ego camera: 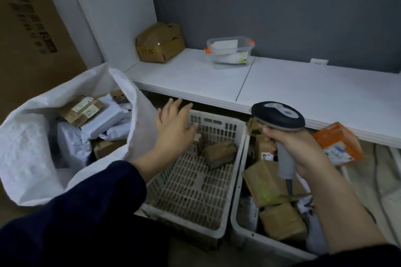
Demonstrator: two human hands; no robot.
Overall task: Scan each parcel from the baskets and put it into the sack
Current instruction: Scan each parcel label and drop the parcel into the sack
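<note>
Right hand (298,147) grips the handheld barcode scanner (278,122) by its handle over the fuller right basket (260,244), apparently poised for labels, while the empty, spread-fingered left hand (173,124) hovers between the open sack (28,143) and the left basket's (217,116) few cardboard parcels (220,154).

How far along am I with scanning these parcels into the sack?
Partway. Done: the white sack holds several parcels. In hand: your right hand grips the barcode scanner, your left hand hovers open and empty over the left basket. Left: about two small boxes there, plus a well-filled right basket.
</note>
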